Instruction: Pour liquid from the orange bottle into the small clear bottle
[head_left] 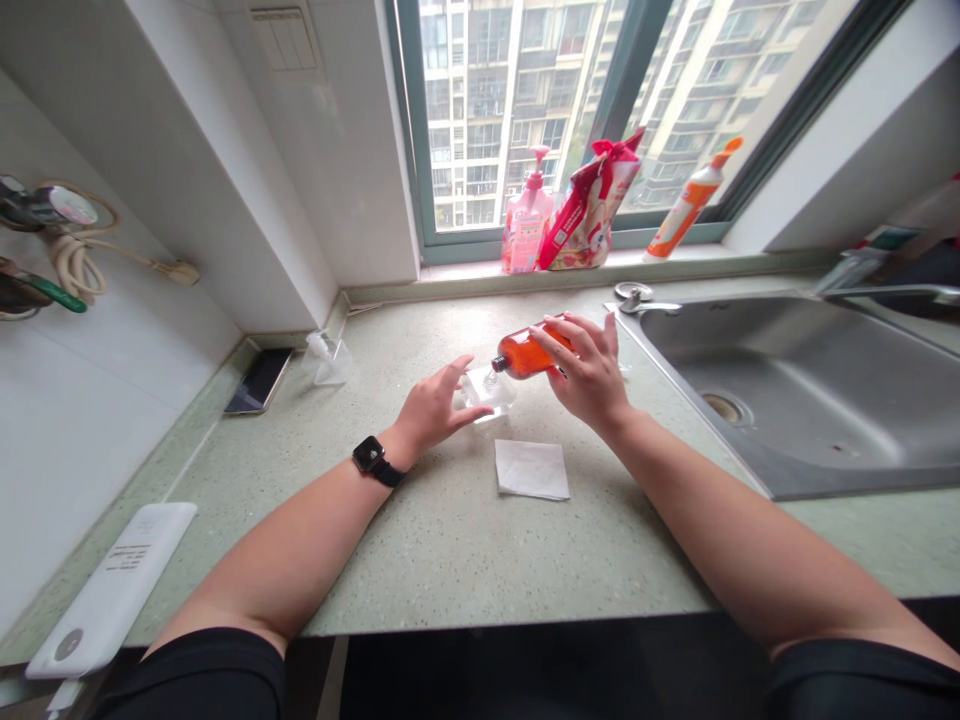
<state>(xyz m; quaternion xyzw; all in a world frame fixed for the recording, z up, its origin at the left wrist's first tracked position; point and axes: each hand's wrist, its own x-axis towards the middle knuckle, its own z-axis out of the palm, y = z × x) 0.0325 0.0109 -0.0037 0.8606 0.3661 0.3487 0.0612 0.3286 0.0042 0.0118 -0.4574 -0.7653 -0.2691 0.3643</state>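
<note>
In my right hand (589, 370) is an amber bottle (525, 351), tipped nearly onto its side, its uncapped dark neck pointing left. The neck is over a small clear container (487, 395) on the counter, and a clear trickle seems to run down from the mouth. My left hand (431, 405) grips this container from the left, thumb at the near side and fingers at the far side. Closer to me lies a folded white tissue (532, 470), touched by neither hand.
A steel sink (810, 390) takes up the right side. On the pale green counter (420, 550) are a phone (259, 382), a crumpled clear plastic piece (327, 360) and a white power bank (112, 590). A pink pump bottle (527, 220), red pouch (592, 210) and orange-white bottle (690, 208) line the sill.
</note>
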